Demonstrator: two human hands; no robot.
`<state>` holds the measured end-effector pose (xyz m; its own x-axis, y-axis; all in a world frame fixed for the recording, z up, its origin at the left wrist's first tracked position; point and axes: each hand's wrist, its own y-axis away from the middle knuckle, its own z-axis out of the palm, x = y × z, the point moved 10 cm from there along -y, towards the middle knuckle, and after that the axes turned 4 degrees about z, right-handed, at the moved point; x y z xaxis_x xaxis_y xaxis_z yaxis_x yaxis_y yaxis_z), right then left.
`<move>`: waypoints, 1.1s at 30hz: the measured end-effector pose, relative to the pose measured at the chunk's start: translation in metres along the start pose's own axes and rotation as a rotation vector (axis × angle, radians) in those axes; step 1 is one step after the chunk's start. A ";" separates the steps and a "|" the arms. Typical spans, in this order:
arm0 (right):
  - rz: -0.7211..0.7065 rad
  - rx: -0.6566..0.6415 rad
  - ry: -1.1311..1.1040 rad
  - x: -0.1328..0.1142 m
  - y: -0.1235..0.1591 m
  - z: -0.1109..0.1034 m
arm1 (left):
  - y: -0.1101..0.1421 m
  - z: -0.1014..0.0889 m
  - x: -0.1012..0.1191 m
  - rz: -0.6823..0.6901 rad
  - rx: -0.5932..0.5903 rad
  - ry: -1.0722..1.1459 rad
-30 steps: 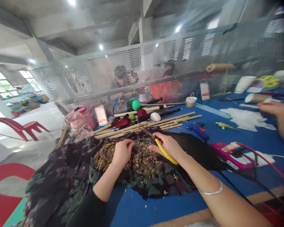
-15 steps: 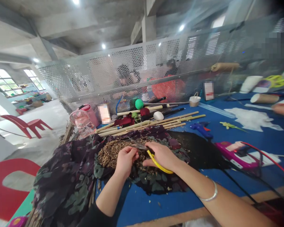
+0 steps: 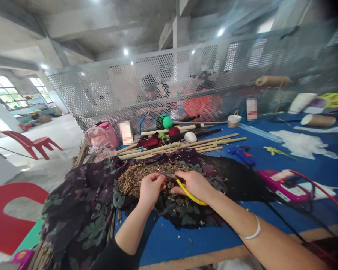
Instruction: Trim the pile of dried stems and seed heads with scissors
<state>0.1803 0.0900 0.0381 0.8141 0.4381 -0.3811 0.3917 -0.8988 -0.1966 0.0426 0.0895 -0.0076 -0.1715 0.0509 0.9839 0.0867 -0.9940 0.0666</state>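
My right hand (image 3: 195, 185) is wrapped round a pair of scissors with yellow handles (image 3: 189, 192). The metal blades point left, to the fingertips of my left hand (image 3: 151, 189). My left thumb and fingers are pinched together, and what they hold is too small or hidden to name. Below both hands lies a heap of brown dried plant bits (image 3: 133, 178), spread on a dark flower-patterned cloth (image 3: 84, 202). A few loose crumbs have fallen on the blue tabletop (image 3: 169, 243) in front of the cloth.
Behind the heap lie bamboo sticks (image 3: 208, 142), a green ball (image 3: 167, 122) and a white ball (image 3: 190, 137). On the right are a blue glue gun (image 3: 242, 154) and a magenta power strip (image 3: 283, 185) with cables. A perforated metal screen (image 3: 112, 86) stands behind, with people beyond it.
The scissors have come down and left, so their blades now lie by my left fingertips. A co-worker's hand at the right has mostly left the view.
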 end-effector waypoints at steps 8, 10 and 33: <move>0.026 0.020 -0.105 0.016 -0.003 -0.010 | -0.001 0.000 0.001 0.041 0.016 -0.051; 0.027 0.045 -0.121 0.016 -0.004 -0.011 | -0.005 0.001 0.005 0.070 0.017 -0.071; 0.092 0.105 -0.156 0.029 -0.007 -0.011 | -0.023 0.007 0.048 0.479 -0.090 -1.234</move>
<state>0.2060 0.1087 0.0381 0.7648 0.3581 -0.5355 0.2657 -0.9326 -0.2442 0.0397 0.1152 0.0392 0.8601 -0.2974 0.4145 -0.1843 -0.9388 -0.2910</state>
